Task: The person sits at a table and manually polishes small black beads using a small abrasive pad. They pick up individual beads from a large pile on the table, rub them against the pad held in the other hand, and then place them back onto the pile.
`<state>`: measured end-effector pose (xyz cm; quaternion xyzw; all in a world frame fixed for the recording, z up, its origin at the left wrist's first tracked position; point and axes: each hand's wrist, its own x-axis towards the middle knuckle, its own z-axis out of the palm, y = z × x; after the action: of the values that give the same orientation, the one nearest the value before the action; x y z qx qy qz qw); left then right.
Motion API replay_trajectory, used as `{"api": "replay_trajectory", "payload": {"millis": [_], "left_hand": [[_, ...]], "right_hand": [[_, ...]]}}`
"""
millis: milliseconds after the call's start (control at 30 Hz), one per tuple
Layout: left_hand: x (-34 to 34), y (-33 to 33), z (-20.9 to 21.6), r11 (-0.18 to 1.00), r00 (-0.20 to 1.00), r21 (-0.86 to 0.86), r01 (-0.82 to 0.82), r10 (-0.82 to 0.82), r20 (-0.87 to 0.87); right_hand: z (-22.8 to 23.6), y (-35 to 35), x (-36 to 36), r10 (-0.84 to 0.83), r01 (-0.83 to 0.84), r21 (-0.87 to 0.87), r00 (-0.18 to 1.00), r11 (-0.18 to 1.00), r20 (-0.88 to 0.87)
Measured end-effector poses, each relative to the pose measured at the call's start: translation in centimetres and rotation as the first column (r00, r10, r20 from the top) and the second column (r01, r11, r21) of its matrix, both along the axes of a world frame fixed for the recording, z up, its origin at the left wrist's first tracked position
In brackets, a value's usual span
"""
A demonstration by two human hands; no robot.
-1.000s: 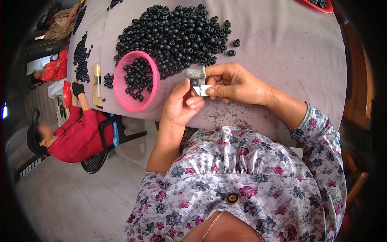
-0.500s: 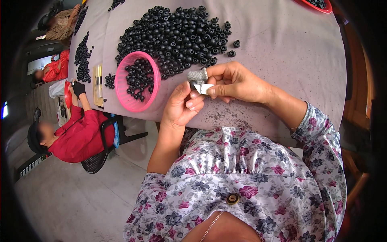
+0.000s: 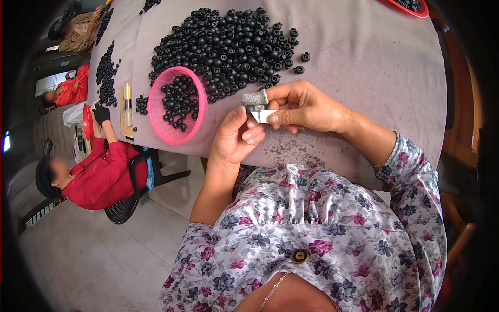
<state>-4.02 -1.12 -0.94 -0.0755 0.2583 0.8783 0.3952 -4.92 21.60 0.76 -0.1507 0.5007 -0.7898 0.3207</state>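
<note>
My left hand (image 3: 232,136) is closed, pinching a small black round part (image 3: 250,108) that is mostly hidden by fingers. In my right hand (image 3: 307,110) a flat, pale blade-like piece (image 3: 264,116) with a pointed end is held between thumb and fingers. Its tip lies against or very close to the black part. A grey cloth finger cover (image 3: 254,98) wraps the tip of my right index finger. Just beyond my hands spreads a large pile of black knobbed balls (image 3: 228,49). Left of my left hand stands a pink basket (image 3: 201,112) with more of them inside.
Dark shavings (image 3: 291,148) are scattered on the grey tablecloth (image 3: 358,62). A red basin (image 3: 423,10) sits at the far right. Smaller black piles (image 3: 106,78) and a wooden board (image 3: 126,112) lie at left. A person in red (image 3: 106,174) sits beside the table at left.
My fingers and the pale piece have shifted very slightly at the black part. The seated person's gloved hand at left has moved a little.
</note>
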Motion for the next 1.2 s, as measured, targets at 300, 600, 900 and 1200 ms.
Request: {"api": "replay_trajectory", "payload": {"millis": [300,600,900,1200], "left_hand": [[0.44,0.02,-0.55,0.999,0.997,-0.019,-0.038,0.037,-0.061],[0.57,0.55,0.11,0.998,0.994,-0.043,-0.041,0.036,-0.101],[0.63,0.8,0.24,0.996,0.991,-0.064,-0.058,0.049,-0.123],[0.54,0.8,0.09,0.996,0.993,-0.056,-0.063,0.056,-0.108]], "right_hand": [[-0.2,0.07,-0.1,0.016,-0.016,-0.018,0.999,1.0,0.044],[-0.36,0.05,-0.07,-0.016,0.017,-0.005,0.997,1.0,0.081],[-0.36,0.25,-0.42,0.015,-0.013,-0.036,0.997,0.999,0.072],[-0.17,0.23,-0.32,0.024,-0.022,-0.036,0.999,0.999,0.044]]}}
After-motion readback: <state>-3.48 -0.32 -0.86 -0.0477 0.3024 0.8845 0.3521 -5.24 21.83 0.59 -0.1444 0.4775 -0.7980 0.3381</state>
